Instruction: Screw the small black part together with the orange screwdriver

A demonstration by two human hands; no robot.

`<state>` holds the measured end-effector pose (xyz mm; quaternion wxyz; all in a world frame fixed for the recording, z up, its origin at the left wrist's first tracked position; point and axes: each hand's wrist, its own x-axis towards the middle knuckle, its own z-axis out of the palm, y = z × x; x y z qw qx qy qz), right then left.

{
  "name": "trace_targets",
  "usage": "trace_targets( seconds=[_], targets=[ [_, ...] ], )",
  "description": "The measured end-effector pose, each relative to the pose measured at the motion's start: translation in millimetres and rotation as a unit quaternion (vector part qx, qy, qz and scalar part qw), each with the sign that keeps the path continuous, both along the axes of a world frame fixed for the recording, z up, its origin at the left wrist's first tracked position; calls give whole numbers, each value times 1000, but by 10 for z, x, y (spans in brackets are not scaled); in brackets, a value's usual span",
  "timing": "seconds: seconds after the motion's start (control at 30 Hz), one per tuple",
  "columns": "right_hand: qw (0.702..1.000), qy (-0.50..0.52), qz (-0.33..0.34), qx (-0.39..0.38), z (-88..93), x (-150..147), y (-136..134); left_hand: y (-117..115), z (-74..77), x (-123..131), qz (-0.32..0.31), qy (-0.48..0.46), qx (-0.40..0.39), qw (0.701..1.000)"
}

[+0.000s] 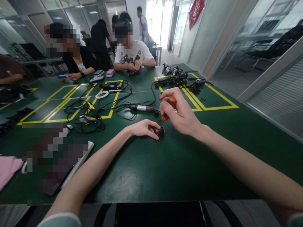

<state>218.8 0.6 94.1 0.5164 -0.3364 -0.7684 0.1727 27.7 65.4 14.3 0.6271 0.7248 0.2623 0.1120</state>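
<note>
My right hand [176, 112] grips the orange and black handle of a screwdriver [170, 102], its shaft pointing down. The tip meets the top of a small black conical part [161, 132] that stands on the green table. My left hand [148, 128] pinches this part from the left side, fingers and thumb closed around its lower half. Just behind it sits a small black ring-shaped piece [156, 113]. A silver and black cylindrical tool [143, 108] with a cable lies behind my left hand.
Tangled black cables [174, 82] lie at the back right, more at the centre left. A white ring [102, 94] rests among yellow tape outlines. Blurred flat devices [90, 148] and a pink cloth [9, 168] are at left. Co-workers [133, 56] sit across the green table [189, 176].
</note>
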Motion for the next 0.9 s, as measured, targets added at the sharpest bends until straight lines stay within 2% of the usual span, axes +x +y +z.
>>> trace_targets(
  seconds=[0.13, 0.33, 0.57, 0.63, 0.8, 0.9],
  targets=[
    [1000, 25, 6, -9, -18, -5, 2, 6, 0, -7, -10, 2, 5, 1000],
    [999, 30, -5, 21, 70, 32, 10, 4, -3, -3, -15, 2, 0, 1000],
    [995, 28, 91, 3, 40, 64, 2, 1, -8, 0, -12, -5, -6, 1000],
    [995, 26, 101, 1, 38, 61, -10, 3, -10, -1, -11, -5, -6, 1000],
    [996, 3, 46, 80, 85, 41, -34, 11, -14, -3, -10, -3, 3, 1000],
    [995, 0, 23, 93, 98, 33, -46, 8, -12, -4, -8, -2, 4, 1000]
  ],
)
